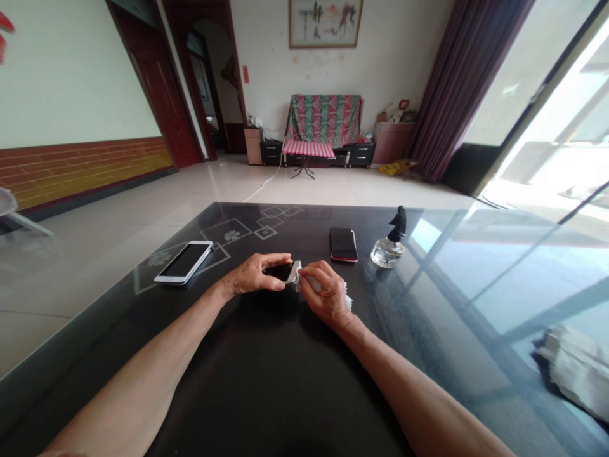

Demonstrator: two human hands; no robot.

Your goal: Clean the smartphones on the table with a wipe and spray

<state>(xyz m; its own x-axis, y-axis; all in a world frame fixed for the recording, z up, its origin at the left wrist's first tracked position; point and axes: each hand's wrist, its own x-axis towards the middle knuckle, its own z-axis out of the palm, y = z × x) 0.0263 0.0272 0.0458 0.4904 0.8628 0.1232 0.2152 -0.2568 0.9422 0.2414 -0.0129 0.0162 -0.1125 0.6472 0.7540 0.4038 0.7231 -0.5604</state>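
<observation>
My left hand (pixel 254 274) is closed round the sides of a smartphone (pixel 285 271) with a dark screen and a pale end. Its thumb lies along the near edge and the fingers along the far edge. My right hand (pixel 327 291) pinches a white cloth or wipe (pixel 349 295) against the phone's right end. Part of that wipe hangs out past the back of the hand; the rest is hidden by the fingers. Both hands are just over the middle of the dark glossy table (pixel 280 381).
A white tablet or large phone (pixel 184 262) lies to the left. Beyond my right hand are a dark phone or case with a red edge (pixel 343 244) and a clear spray bottle (pixel 389 244) with black trigger. A crumpled pale cloth (pixel 578 365) rests at the right edge.
</observation>
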